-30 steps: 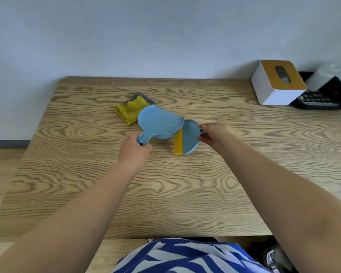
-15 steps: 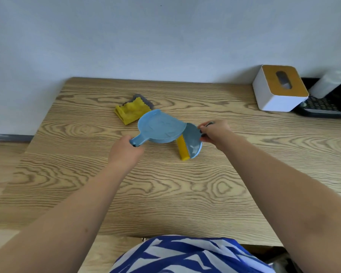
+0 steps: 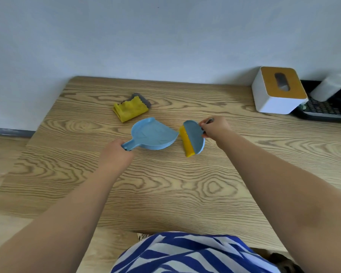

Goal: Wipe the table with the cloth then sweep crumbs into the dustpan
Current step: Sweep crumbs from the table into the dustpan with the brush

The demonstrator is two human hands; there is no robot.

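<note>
The blue dustpan (image 3: 153, 134) sits mid-tabletop (image 3: 165, 184), its handle gripped by the left hand (image 3: 116, 152). Just beside it at 3 o'clock, the right hand (image 3: 217, 128) pinches the brush (image 3: 192, 137), yellow bristles facing the pan. The yellow cloth (image 3: 130, 109) lies near at 11 o'clock. A tissue box (image 3: 278, 90) stands well apart at 2 o'clock.

A home room: wooden table (image 3: 165, 194) against wall, tissue box (image 3: 278, 91).
</note>
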